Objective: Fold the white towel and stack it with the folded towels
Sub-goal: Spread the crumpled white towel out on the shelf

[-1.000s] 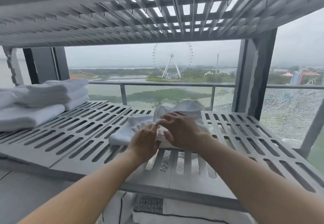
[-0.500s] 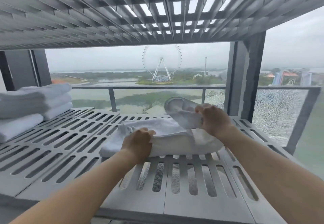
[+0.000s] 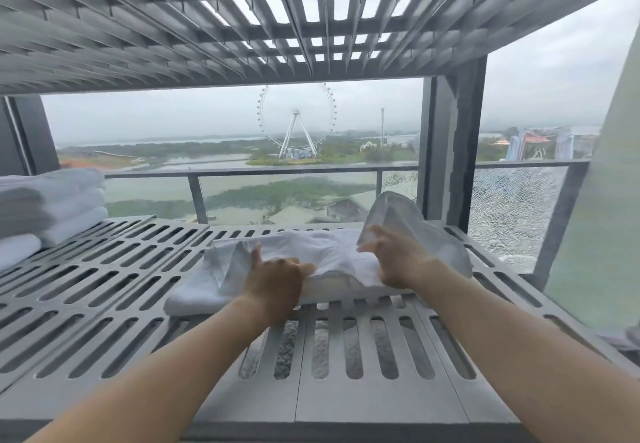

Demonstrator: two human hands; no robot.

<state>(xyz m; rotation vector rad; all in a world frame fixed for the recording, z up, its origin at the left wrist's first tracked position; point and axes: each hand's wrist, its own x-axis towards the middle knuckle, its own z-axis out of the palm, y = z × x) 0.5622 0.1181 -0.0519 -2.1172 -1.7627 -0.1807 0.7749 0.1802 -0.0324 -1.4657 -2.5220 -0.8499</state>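
1. So, the white towel (image 3: pixel 322 262) is lying crumpled across the middle of the slotted grey shelf (image 3: pixel 114 290), part-way bundled and not flat.
2. Left hand (image 3: pixel 277 281) sits on the near edge of the towel, fingers curled shut into the cloth, thumb sticking up against a fold.
3. Right hand (image 3: pixel 398 259) is over at the towel's right end, pinched closed on a flap that's lifted up off the shelf; that flap is motion-blurred, so its edge is hard to make out.
4. The folded towels (image 3: pixel 52 207) are stacked at the far left of the same shelf, well apart from the loose one.
5. Behind the shelf you get a glass railing (image 3: pixel 242 174) and a big ferris wheel (image 3: pixel 296 122) way off in the distance.
6. Another slotted shelf (image 3: pixel 207 20) hangs overhead.
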